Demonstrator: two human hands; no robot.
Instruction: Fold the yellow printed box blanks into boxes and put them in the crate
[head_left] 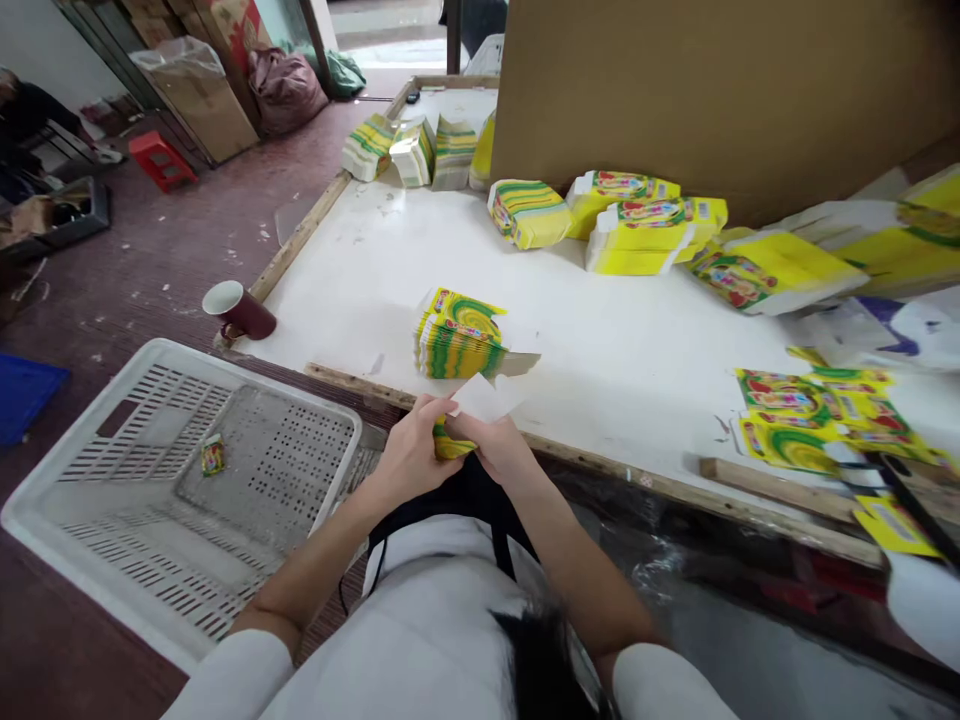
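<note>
Between my two hands, at the table's near edge, is a yellow printed cardboard box (452, 444) with white inner flaps sticking up. My left hand (415, 445) wraps round its left side. On the right side my right hand (501, 447) grips it, thumb near the white flap. Just beyond my hands a stack of flat yellow-and-green printed cartons (459, 335) stands on the white table (615, 350), with a grey-brown flap jutting to its right. The fingers partly hide the box.
A white plastic crate (161, 365) at left holds one small printed packet (212, 455). A maroon mug (251, 312) sits on the table's left corner. Carton bundles (637, 235) line the back below a large cardboard sheet (712, 90). Loose cartons (795, 400) and a wooden strip (776, 487) lie right.
</note>
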